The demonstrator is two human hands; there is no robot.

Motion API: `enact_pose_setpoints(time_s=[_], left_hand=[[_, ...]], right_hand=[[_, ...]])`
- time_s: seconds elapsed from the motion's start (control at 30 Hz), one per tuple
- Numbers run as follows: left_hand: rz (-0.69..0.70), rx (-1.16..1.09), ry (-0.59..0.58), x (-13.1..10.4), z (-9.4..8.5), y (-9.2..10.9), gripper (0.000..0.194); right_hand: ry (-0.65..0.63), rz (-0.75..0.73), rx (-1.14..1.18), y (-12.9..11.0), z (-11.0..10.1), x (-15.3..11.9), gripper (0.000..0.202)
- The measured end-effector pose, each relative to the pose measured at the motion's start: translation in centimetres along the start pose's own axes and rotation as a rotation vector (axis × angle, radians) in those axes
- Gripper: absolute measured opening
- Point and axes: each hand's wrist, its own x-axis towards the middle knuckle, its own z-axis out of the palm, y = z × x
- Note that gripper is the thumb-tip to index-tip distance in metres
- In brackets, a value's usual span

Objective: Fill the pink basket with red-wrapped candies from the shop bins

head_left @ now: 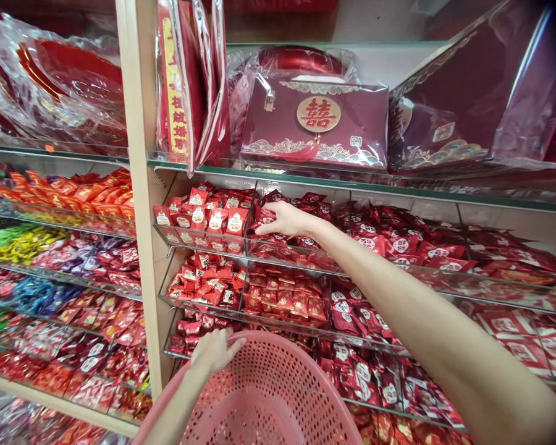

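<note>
My left hand [213, 353] grips the rim of a pink plastic basket [254, 349] with holes through its wall. Inside the basket, the part in view shows only its pink bottom and wall. My right hand [285, 220] reaches into the upper shelf bin, among dark red wrapped sweets [315, 204]. Its thumb and fingers are apart, with a small red packet [262, 216] between or just beyond them; whether they touch it is unclear. Just left of that hand stand red packets with white labels [217, 219] in the adjoining compartment.
Clear-fronted shelf bins of red sweets [285, 296] rise in tiers ahead. Above runs a glass shelf edge [352, 182] under maroon gift boxes [315, 123]. A wooden upright [141, 185] separates these from bins of colourful sweets [65, 191] at left.
</note>
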Motion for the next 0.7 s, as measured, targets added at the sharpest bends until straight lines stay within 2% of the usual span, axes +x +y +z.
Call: enact_pose_setpoints(time_s=[0.33, 0.7], left_hand=[[0.002, 0.004, 0.006, -0.6, -0.5, 0.3, 0.071], [0.003, 0.015, 0.010, -0.4, -0.6, 0.6, 0.067]], right_hand=[[0.045, -0.027, 0.163, 0.5, 0.2, -0.5, 0.031], [0.089, 0.044, 0.270, 0.1, 0.1, -1.4, 0.030]])
